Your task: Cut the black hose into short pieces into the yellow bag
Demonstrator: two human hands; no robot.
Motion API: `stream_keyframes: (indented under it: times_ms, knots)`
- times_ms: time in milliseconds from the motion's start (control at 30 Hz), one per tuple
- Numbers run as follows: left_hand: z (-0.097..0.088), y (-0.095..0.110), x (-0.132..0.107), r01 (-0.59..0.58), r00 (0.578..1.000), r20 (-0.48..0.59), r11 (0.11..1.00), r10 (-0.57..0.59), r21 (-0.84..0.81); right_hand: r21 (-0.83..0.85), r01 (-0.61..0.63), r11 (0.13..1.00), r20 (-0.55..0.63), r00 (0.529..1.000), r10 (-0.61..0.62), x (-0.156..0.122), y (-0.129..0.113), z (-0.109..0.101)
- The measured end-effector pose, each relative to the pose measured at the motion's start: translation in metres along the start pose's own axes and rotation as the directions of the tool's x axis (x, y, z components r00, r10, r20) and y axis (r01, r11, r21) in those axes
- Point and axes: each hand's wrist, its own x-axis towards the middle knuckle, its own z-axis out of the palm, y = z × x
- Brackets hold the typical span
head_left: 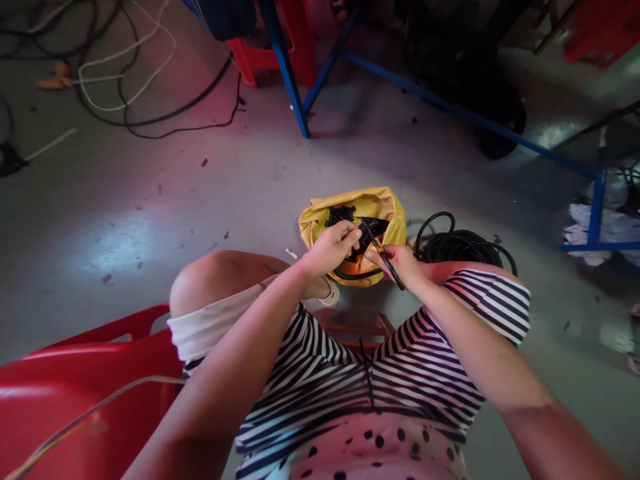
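Note:
Between my knees, a yellow bag (320,203) stands with its mouth folded wide, and small black pieces (341,215) lie inside. Over its opening, my left hand (334,248) is closed in a pinch; what the fingers hold is too small to make out. Just to the right, my right hand (404,264) is closed around a slim black tool with an orange part (393,268). Its thin dark end points up and left, close to my left fingertips. A black cable (357,274) passes below the hands across the bag's near side.
A coil of black cable (450,248) lies beside my right knee. To my left is a red plastic chair (100,393). A blue metal frame (420,88) and a red stool (260,60) stand ahead. Loose cables (185,107) and scraps are spread over the grey floor (240,180).

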Motion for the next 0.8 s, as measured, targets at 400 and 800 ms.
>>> stream_keyframes:
  times_ms: [400, 800]
  knots:
    - [0.001, -0.013, 0.002, -0.142, 0.986, 0.112, 0.966, 0.119, 0.217, 0.054, 0.032, 0.998, 0.183, 0.982, -0.042, -0.003, -0.003, -0.008]
    - [-0.005, -0.009, 0.001, -0.055, 0.995, 0.094, 0.983, 0.039, 0.176, -0.101, 0.010, 0.995, 0.108, 0.994, 0.001, -0.003, -0.004, -0.005]
